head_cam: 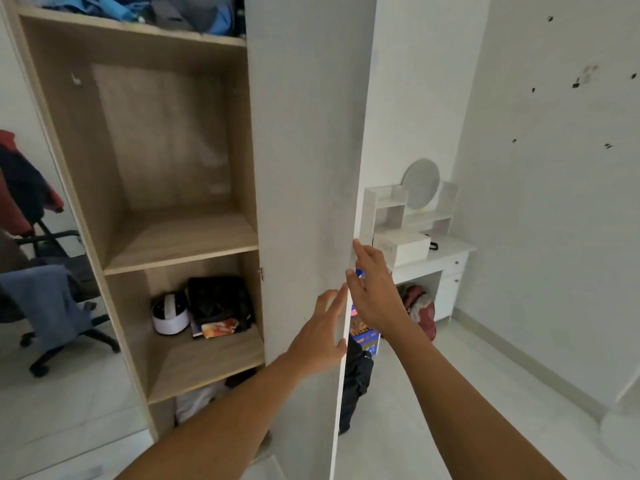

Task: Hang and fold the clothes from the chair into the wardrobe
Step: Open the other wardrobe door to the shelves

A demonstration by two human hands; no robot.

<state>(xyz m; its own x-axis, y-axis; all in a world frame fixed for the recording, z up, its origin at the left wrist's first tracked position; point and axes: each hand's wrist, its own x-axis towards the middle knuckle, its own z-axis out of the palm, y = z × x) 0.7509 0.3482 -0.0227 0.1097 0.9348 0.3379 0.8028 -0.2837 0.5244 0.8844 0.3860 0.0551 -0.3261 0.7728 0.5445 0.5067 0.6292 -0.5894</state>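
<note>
Barely begun: clothes (45, 299) heaped on chair (55, 235) at frame left; left hand (320, 332) and right hand (375, 292), grips open, at wardrobe door (304, 150).

A white box (401, 250) and round mirror (421, 183) stand on the desk (454, 251).

Open room in the wardrobe (86, 188) above the middle shelf (180, 240), from wall to wall. Top shelf (138, 31) crammed with clothes (114, 5). On the lower shelf (207, 365), white round device (170, 317) and black bag (220, 299) along the back edge, front edge passable. White door (304, 168), swung out, barring reach from the right side.
</note>
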